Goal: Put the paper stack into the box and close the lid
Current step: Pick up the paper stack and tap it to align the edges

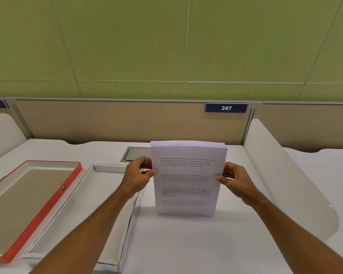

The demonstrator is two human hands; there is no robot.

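Both hands, left [141,176] and right [233,179], grip the paper stack [186,178] upright on the counter [186,244], probably squaring it. Next up: lowering it flat into the open box [109,168].

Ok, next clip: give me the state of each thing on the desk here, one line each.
paper stack: upright, bottom edge on the desk, gripped at both sides.
left hand: closed on the stack's left edge.
right hand: closed on the stack's right edge.
white box: open, empty where visible, partly hidden by the left arm.
red lid: off, lying inside-up left of the box.
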